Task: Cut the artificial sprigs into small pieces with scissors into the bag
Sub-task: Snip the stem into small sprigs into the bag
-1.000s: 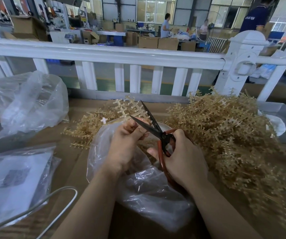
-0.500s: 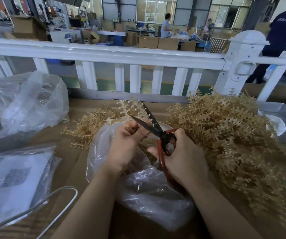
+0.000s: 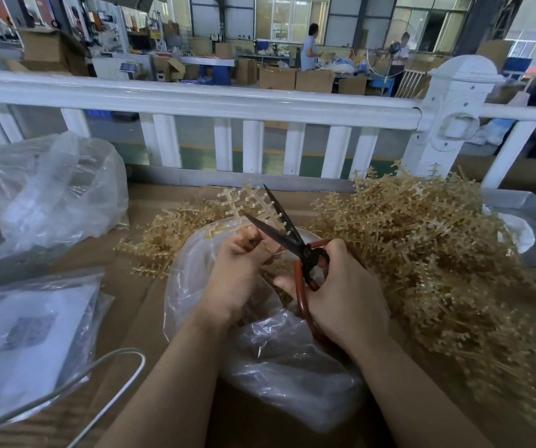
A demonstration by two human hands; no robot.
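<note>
My left hand (image 3: 234, 276) pinches a tan plastic sprig (image 3: 244, 202) by its stem and holds it upright over the clear bag (image 3: 286, 367). My right hand (image 3: 341, 295) grips the red handles of the scissors (image 3: 279, 231). The dark blades stand apart, their tips among the sprig's branches. A large heap of tan sprigs (image 3: 428, 250) lies to the right of the bag, and a smaller heap (image 3: 163, 240) lies behind it on the left. The bag's mouth gapes open under both hands.
Brown cardboard (image 3: 137, 305) covers the worktable. A crumpled clear bag (image 3: 53, 192) sits at the far left, a bagged white sheet (image 3: 24, 337) near left with a grey cable (image 3: 76, 379) over it. A white railing (image 3: 195, 101) runs along the far edge. People work beyond it.
The sprig in my left hand has shifted slightly right, deeper between the blades. The scissors stay apart. A person in dark clothes has walked right behind the railing.
</note>
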